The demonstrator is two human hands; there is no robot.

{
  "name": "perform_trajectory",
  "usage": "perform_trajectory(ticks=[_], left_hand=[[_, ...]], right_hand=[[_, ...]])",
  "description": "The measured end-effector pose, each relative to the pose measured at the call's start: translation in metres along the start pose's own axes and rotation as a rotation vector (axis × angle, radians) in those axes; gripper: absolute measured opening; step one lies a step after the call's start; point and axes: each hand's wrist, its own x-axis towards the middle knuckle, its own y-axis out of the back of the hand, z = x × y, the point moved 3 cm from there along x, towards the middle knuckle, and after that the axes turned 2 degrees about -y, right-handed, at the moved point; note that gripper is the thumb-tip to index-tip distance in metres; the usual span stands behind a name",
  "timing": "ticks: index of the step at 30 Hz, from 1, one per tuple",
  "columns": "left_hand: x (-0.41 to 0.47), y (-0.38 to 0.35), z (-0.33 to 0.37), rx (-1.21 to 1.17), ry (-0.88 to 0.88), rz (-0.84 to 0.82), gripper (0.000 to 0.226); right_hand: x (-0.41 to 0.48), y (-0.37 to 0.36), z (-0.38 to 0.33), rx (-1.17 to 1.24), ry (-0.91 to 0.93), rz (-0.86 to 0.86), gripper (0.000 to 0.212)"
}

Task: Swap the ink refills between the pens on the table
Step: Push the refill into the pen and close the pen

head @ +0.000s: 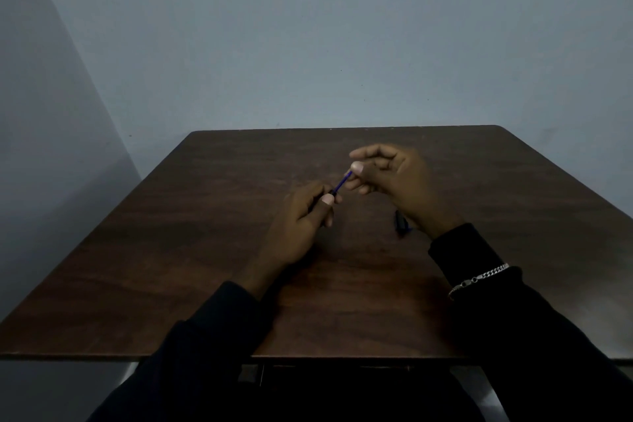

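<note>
A thin blue ink refill [342, 183] spans the gap between my two hands above the middle of the dark wooden table [205, 250]. My right hand [394, 178] pinches its upper end between thumb and fingers. My left hand [301, 216] is closed on a dark pen barrel, which is mostly hidden in the fist, and the refill's lower end meets it at my thumb. A second dark pen part [401, 223] lies on the table, partly hidden behind my right wrist.
The table stands against a plain grey-blue wall, with its near edge just in front of my body. Dark sleeves cover both forearms, and a silver chain bracelet [479, 277] sits on the right one.
</note>
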Motion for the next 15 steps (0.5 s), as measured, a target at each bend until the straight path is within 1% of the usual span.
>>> perform_trajectory(ticks=[2, 5, 9, 15], left_hand=[[-0.0006, -0.0004, 0.0015, 0.018, -0.002, -0.002, 0.027], [-0.0011, -0.0002, 0.0053, 0.047, -0.015, -0.008, 0.030], [-0.0025, -0.0011, 0.0098, 0.108, -0.059, 0.009, 0.030], [-0.0042, -0.0046, 0.0093, 0.148, -0.078, 0.002, 0.023]], right_hand=[[-0.0012, 0.0007, 0.0007, -0.030, 0.002, 0.005, 0.004], [-0.0030, 0.0003, 0.0003, -0.101, 0.002, -0.005, 0.006], [-0.0028, -0.0020, 0.0012, -0.180, 0.003, -0.003, 0.015], [-0.0030, -0.0005, -0.0002, -0.265, 0.015, 0.000, 0.007]])
